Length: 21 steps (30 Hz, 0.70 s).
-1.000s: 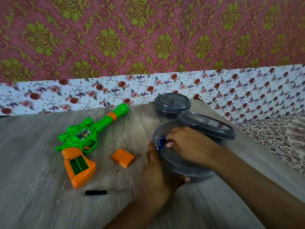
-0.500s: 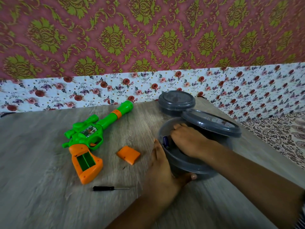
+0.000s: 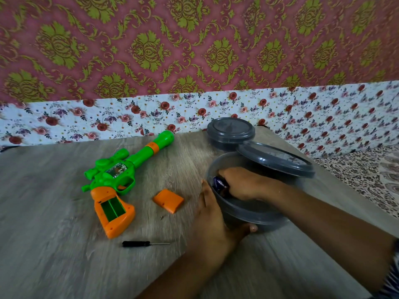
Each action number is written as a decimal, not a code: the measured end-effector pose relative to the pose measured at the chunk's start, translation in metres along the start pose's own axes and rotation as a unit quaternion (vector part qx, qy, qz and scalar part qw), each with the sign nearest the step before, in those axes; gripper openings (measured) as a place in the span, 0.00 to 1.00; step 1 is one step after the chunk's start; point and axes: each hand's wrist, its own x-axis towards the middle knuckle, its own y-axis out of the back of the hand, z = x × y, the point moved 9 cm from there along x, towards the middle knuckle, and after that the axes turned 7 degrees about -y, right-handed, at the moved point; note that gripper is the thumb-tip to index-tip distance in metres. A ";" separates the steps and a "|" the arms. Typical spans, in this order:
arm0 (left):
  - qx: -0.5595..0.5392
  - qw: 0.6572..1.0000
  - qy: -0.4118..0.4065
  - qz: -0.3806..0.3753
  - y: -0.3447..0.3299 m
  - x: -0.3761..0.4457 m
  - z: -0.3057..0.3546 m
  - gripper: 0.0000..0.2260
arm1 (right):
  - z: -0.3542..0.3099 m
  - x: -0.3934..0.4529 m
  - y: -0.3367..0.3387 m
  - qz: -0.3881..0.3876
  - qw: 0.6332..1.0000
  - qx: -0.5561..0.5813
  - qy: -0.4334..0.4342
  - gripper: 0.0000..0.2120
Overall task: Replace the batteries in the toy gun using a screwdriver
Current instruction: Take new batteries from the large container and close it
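Inside the grey container [image 3: 248, 214], the right hand [image 3: 244, 183] is gripping a dark blue battery [image 3: 219, 184], while the left hand [image 3: 213, 219] is clasping the wall to steady it. Lifting straight up looks wisest; the toy gun [image 3: 116, 175] is lying open on the table [image 3: 54, 244].

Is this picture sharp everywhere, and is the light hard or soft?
Head view: table grain smears near the left edge, the toy gun is fairly sharp; head view: soft light, faint shadows, no strong glare; head view: the wall border bows.
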 end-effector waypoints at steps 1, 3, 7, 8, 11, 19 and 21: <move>0.005 1.000 0.001 -0.003 0.000 0.000 0.001 0.61 | -0.001 -0.001 0.001 0.004 1.000 0.004 0.004 0.11; 0.012 1.000 0.005 -0.009 -0.002 0.000 0.001 0.62 | -0.003 -0.003 0.003 0.010 1.000 0.011 0.009 0.13; 0.014 0.999 0.025 -0.016 -0.002 -0.001 -0.001 0.64 | -0.003 -0.009 0.005 0.010 1.000 -0.005 0.018 0.13; 0.017 0.999 0.031 -0.018 -0.001 -0.001 -0.001 0.64 | -0.002 -0.011 0.005 0.009 1.000 -0.010 0.018 0.12; 0.047 0.996 0.060 -0.051 -0.002 -0.003 0.006 0.62 | 0.006 -0.023 0.010 0.010 1.000 -0.013 0.007 0.12; 0.352 0.927 -0.024 -0.128 0.056 0.031 0.082 0.24 | 0.032 -0.035 0.003 -0.020 0.999 -0.034 -0.035 0.19; 0.413 0.895 -0.041 -0.164 0.049 0.051 0.092 0.23 | 0.033 -0.035 0.002 -0.017 0.999 -0.009 -0.033 0.18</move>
